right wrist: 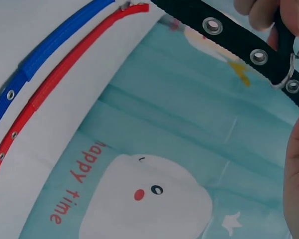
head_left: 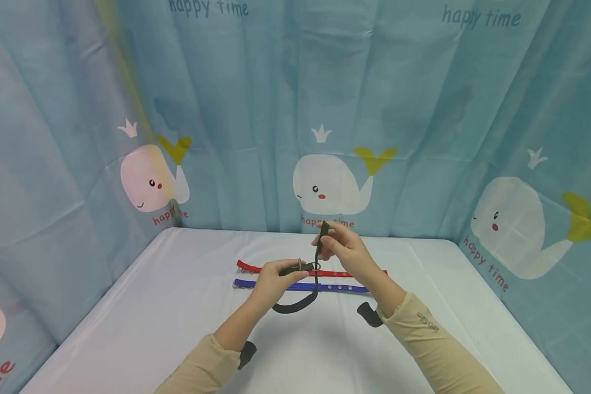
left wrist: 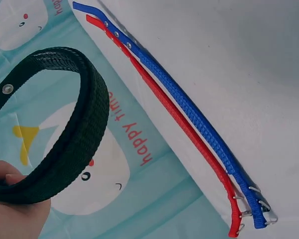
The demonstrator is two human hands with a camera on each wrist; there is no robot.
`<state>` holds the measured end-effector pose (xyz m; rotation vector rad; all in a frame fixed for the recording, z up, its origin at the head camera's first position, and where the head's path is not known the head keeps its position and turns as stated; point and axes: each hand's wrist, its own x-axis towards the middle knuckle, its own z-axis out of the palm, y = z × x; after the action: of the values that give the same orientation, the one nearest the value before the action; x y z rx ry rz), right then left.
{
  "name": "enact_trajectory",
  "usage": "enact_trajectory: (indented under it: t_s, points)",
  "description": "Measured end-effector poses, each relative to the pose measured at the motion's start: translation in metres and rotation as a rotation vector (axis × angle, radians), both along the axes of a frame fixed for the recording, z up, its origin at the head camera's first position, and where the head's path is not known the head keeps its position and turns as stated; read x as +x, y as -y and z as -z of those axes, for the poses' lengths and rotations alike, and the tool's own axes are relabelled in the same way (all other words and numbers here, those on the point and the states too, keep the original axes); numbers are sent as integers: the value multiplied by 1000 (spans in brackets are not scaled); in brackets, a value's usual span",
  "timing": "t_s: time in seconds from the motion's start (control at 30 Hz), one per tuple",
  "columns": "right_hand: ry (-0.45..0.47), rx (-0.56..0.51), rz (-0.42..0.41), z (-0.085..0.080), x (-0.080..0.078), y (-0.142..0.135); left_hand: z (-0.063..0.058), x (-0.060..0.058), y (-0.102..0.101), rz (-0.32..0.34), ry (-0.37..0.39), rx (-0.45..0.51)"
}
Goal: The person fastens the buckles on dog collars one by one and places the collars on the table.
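Note:
A black pet collar (head_left: 295, 307) with metal eyelets hangs in a loop between both hands, above the table. My left hand (head_left: 273, 282) pinches its buckle end, thumb on top. My right hand (head_left: 347, 251) pinches the strap's free end, held upright and higher than the left hand. In the right wrist view the eyelet strap (right wrist: 234, 40) passes through a metal ring (right wrist: 290, 72) near the left fingers. The padded band (left wrist: 97, 119) curves round in the left wrist view. The buckle's prong cannot be made out clearly.
A red collar (left wrist: 176, 117) and a blue collar (left wrist: 189, 107) lie stretched out side by side on the white table (head_left: 143, 317), behind the hands. Dark objects show beside both sleeves (head_left: 369, 314). A blue curtain (head_left: 241, 109) with whale prints surrounds the table's back and sides.

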<state>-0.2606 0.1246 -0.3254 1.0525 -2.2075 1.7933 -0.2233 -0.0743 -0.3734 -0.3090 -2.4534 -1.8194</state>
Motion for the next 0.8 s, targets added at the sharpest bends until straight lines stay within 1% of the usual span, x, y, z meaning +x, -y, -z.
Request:
enact_trajectory:
  t_s: [0.1, 0.17, 0.27, 0.4, 0.5, 0.6, 0.67, 0.8]
  points:
    - [-8, -22, 15, -2, -1, 1, 0, 0, -2, 15, -4, -18]
    - [6, -39, 17, -4, 0, 1, 0, -1, -3, 17, -2, -35]
    - [16, -24, 16, -4, 2, 0, -1, 0, -2, 6, 11, -42]
    - [-27, 29, 35, 0, 5, 0, -2, 0, -2, -12, 38, -17]
    - [-47, 34, 22, 3, 5, 2, -3, 0, -4, -13, 45, 9]
    - [-53, 21, -7, 3, 5, 6, -4, -2, -6, -7, 45, 27]
    - [-51, 16, -17, 3, 5, 9, -4, -3, -6, 10, 46, 38]
    - [-28, 18, 4, 2, 5, 10, -4, -3, -6, 34, 78, 25]
